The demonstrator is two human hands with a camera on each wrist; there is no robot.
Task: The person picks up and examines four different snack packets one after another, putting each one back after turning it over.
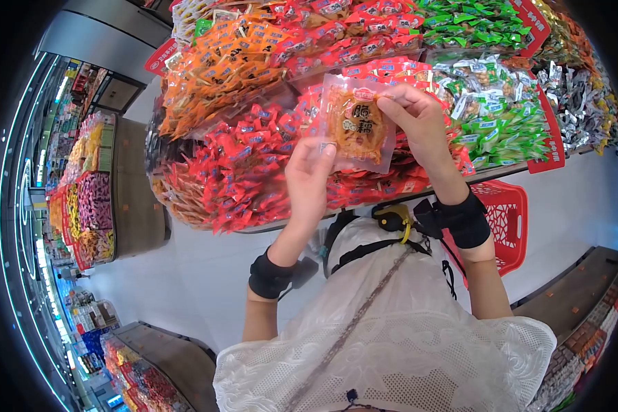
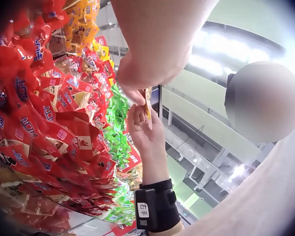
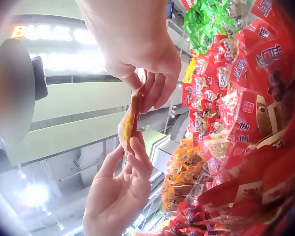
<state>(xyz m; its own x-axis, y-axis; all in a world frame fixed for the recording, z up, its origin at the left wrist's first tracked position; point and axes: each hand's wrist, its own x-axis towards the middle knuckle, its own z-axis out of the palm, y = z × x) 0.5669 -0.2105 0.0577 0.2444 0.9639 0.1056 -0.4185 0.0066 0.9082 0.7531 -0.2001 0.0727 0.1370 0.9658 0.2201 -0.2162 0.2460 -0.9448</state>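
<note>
A clear snack packet point(image 1: 356, 130) with orange-brown slices and dark printed characters is held up, its front turned to the head camera. My left hand point(image 1: 309, 175) pinches its lower left edge between thumb and fingers. At the upper right corner, the thumb and fingers of my right hand point(image 1: 419, 123) grip it too. The right wrist view shows the packet point(image 3: 131, 115) nearly edge-on, stretched between the right hand point(image 3: 150, 69) above and the left hand point(image 3: 119, 189) below. Red snack packets point(image 1: 247, 165) lie heaped just behind and below it.
Orange packets point(image 1: 220, 62) fill the back left of the display, green ones point(image 1: 477, 24) the back right. A red shopping basket point(image 1: 511, 226) stands on the floor at right. Other stocked shelves point(image 1: 93, 199) line the left. Black bands point(image 1: 467, 218) circle both wrists.
</note>
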